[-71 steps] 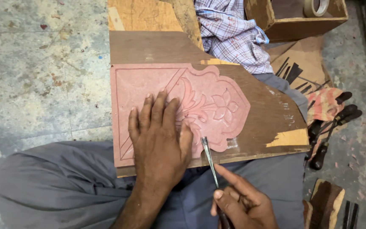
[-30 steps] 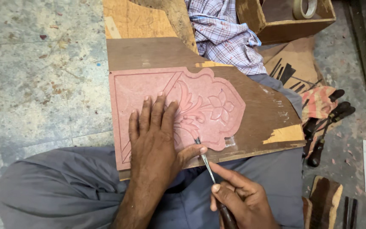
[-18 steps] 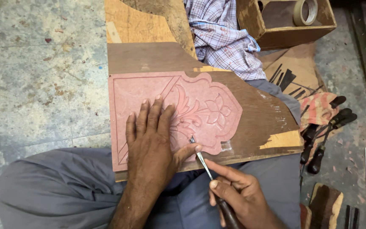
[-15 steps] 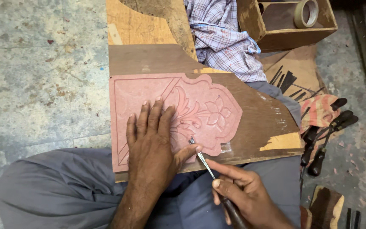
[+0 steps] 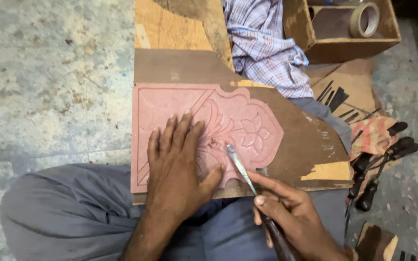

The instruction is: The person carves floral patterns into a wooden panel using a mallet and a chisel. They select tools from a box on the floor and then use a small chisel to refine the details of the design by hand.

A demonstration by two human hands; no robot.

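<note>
The pink carved panel (image 5: pixel 189 108) lies mid-frame under the flat, spread left hand (image 5: pixel 177 166); the right hand (image 5: pixel 289 217), gripping the chisel (image 5: pixel 240 166), has advanced its tip onto the floral relief; carving proceeds.

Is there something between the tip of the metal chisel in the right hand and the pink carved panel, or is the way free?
Nothing visible is between them. The thin metal chisel, held in the right hand, reaches the pink carved relief panel beside the left hand's thumb.
</note>
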